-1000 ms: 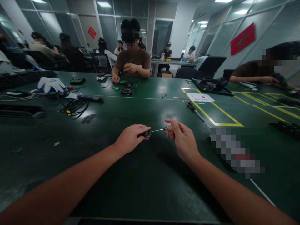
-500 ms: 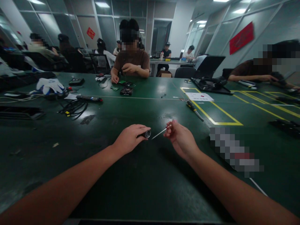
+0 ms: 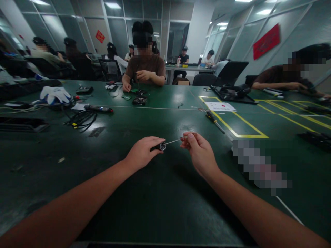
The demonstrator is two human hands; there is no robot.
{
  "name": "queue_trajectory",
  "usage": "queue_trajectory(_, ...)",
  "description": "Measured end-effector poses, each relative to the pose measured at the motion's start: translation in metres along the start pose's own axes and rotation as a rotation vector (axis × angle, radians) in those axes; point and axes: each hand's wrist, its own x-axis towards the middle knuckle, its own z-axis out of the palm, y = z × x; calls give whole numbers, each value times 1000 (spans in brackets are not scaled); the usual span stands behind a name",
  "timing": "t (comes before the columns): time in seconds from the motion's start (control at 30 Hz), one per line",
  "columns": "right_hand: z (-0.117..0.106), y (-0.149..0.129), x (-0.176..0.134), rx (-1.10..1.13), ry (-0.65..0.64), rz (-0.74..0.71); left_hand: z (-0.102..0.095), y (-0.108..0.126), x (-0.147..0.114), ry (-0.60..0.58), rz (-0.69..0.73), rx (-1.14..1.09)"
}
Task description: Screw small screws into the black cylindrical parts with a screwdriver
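Observation:
In the middle of the head view, my left hand (image 3: 141, 151) is closed round a short black cylinder (image 3: 156, 147). Its round, silver-rimmed end faces right, and most of its body is hidden by my fingers. My right hand (image 3: 200, 148) pinches a thin metal rod (image 3: 172, 141), whose rear part is covered by the fingertips. The rod slants slightly down to the left, and its tip is at the cylinder's open end. How far in the tip reaches, I cannot tell.
A yellow-black screwdriver (image 3: 215, 122) lies beyond my right hand, near a blurred-out object (image 3: 258, 165). Black cables (image 3: 81, 120), a dark pen-like tool (image 3: 98, 109) and white gloves (image 3: 55, 94) are at left. Across the green table (image 3: 144, 206) a person (image 3: 144, 67) handles small electronic parts.
My right hand has turned and the rod has become flatter. Its tip has moved left and up from beside the cylinder to its open end. My left hand has hardly moved.

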Motion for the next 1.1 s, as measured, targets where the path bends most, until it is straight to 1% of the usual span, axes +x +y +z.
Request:
queue_trajectory(0.1,-2,-1,-1,-78,-41,-55,0,0,0,-3,0,9)
queue_trajectory(0.17,-2,-5,-3,-122,-84,-58,0,-1,0,-9,0,17)
queue_trajectory(0.23,-1,-9,-5,-107,-127,-32,1,-3,-1,-14,2,25)
queue_trajectory(0.3,1,-13,-8,-40,-154,-9,3,-5,-1,-17,8,35)
queue_trajectory(0.37,3,-14,-10,-5,-148,-12,4,-6,-2,-22,17,57)
queue_trajectory(0.53,4,-10,-9,-105,-31,-13,7,-4,-2,-45,49,105)
queue_trajectory(0.63,3,-6,-7,-72,10,-23,7,-3,-2,-46,58,99)
queue_trajectory(0.73,2,-4,-6,-45,-16,-51,8,-4,-2,-47,69,98)
queue_trajectory(0.9,2,-3,-6,-106,-86,-67,9,-9,-3,-24,61,77)
queue_trajectory(0.97,2,-3,-4,-86,-79,-44,8,-9,-3,-17,65,84)
queue_trajectory(1.0,1,-4,-2,-46,-68,-6,7,-9,-2,-16,70,90)
queue_trajectory(1.1,-3,-6,5,168,-16,181,4,-6,-1,-3,71,106)
